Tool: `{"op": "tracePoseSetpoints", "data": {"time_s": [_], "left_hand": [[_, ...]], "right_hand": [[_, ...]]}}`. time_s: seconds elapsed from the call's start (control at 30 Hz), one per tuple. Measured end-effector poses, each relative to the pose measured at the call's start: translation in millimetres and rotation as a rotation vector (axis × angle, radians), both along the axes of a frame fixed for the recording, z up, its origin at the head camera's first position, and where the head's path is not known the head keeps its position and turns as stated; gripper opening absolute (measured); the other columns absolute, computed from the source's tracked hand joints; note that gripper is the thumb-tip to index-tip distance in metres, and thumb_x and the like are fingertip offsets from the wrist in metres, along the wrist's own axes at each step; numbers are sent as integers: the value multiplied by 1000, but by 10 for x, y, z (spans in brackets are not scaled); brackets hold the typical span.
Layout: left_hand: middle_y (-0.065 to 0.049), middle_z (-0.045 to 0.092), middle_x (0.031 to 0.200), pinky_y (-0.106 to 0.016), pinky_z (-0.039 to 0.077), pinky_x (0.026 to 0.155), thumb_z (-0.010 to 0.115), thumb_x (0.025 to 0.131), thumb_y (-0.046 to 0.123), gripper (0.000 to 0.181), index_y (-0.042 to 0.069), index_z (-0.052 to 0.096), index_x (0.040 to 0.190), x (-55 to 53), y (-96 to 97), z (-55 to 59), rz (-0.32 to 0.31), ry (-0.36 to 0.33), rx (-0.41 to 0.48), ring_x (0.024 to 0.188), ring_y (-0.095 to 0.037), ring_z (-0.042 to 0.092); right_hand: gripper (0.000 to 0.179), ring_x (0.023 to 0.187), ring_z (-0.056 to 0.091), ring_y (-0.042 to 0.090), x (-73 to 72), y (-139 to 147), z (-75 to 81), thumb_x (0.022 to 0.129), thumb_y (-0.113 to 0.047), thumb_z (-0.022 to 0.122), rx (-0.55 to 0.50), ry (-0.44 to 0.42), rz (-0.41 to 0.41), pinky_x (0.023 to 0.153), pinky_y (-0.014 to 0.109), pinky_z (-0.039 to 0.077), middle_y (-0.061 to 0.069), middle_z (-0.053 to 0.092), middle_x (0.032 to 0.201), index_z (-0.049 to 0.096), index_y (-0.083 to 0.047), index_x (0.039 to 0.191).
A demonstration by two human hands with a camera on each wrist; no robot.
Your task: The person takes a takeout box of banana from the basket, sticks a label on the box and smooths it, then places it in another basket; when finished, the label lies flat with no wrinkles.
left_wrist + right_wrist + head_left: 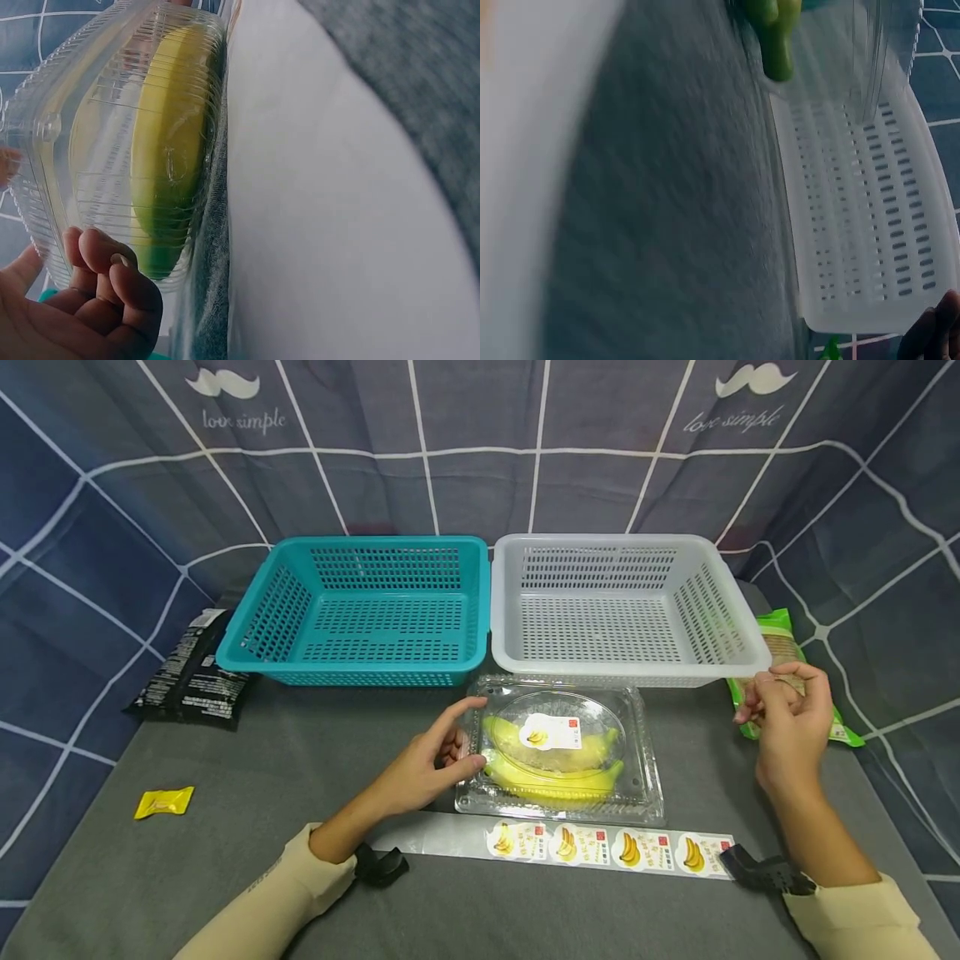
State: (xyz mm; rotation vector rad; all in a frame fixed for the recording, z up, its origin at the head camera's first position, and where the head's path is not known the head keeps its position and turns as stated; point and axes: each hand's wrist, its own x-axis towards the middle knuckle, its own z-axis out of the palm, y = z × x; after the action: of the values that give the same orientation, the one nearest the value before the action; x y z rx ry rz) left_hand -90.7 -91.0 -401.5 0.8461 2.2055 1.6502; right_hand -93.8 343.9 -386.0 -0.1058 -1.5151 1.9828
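A clear plastic clamshell box (648, 777) with yellow-green bananas (555, 778) inside lies in the middle of the grey table. A white banana label (551, 732) is on its lid. My left hand (427, 760) is at the box's left edge, thumb and index finger over the rim; the left wrist view shows other fingers (135, 292) curled against its side. My right hand (787, 718) hovers by the front right corner of the white basket (630, 670), fingers loosely bent; whether they touch the rim is unclear. No object shows in it.
In front of the box lies a label strip (600, 847) with several banana stickers. A teal basket (360, 670) stands left of the white one. At the sides lie a black packet (198, 677), a small yellow wrapped sweet (163, 802) and a green bag (780, 631).
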Motion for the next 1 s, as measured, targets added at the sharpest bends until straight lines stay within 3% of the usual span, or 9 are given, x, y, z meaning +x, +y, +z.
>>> {"op": "tracePoseSetpoints", "data": {"time_s": [0.27, 0.57, 0.8, 1.0], "left_hand": [[-6, 54, 80, -26, 43, 59, 66, 101, 13, 70, 27, 30, 160, 9, 8, -1, -3, 0, -1, 63, -13, 46], [-8, 49, 78, -25, 35, 58, 67, 99, 10, 69, 25, 35, 158, 18, 33, 11, 19, -19, 49, 60, -11, 36], [-15, 39, 75, -25, 33, 57, 71, 95, 5, 69, 24, 42, 155, 73, 31, 70, 17, -43, 87, 59, -12, 30], [-23, 35, 74, -24, 31, 56, 73, 93, 5, 67, 27, 47, 151, 195, 51, 233, 17, -60, 73, 59, -12, 29]], "right_hand": [[12, 43, 53, 17, -145, 129, -6, 95, 7, 65, -90, -30, 26, 40, 23, 46, 15, 59, 66, 59, 3, 105], [20, 47, 58, 20, -164, 138, -57, 96, 11, 62, -352, 55, 201, 45, 27, 51, 19, 61, 70, 53, 4, 112], [20, 46, 58, 20, -174, 142, -73, 96, 12, 60, -376, 54, 218, 45, 28, 52, 20, 63, 67, 53, 3, 112], [20, 47, 59, 21, -190, 134, -81, 96, 11, 61, -385, 64, 222, 45, 29, 52, 20, 63, 68, 53, 3, 113]]}}
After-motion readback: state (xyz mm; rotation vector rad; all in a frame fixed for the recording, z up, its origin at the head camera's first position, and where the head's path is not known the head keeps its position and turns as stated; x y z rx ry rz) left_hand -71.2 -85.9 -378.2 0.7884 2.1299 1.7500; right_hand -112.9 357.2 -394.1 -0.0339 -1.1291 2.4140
